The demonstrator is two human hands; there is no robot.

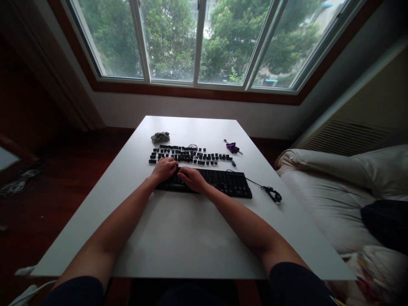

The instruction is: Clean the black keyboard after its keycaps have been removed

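Observation:
A black keyboard (228, 180) lies on the white table in front of me. My left hand (165, 168) is over its upper left part, fingers bent and drawn together near the back edge. Close beside it, my right hand (193, 178) has its fingers curled over the keys, the tips almost meeting those of the left. Whatever is between the fingertips is too small and dark to make out. Behind the keyboard, loose black keycaps (225, 157) stand in several rows, some partly hidden by my left hand.
On the white table (191, 238), a grey crumpled cloth (160, 137) lies at the back left. A brush with purple cloth (232, 147) is at the back right. The coiled USB cable (272, 194) lies right of the keyboard. A pale sofa (328, 204) stands right of the table.

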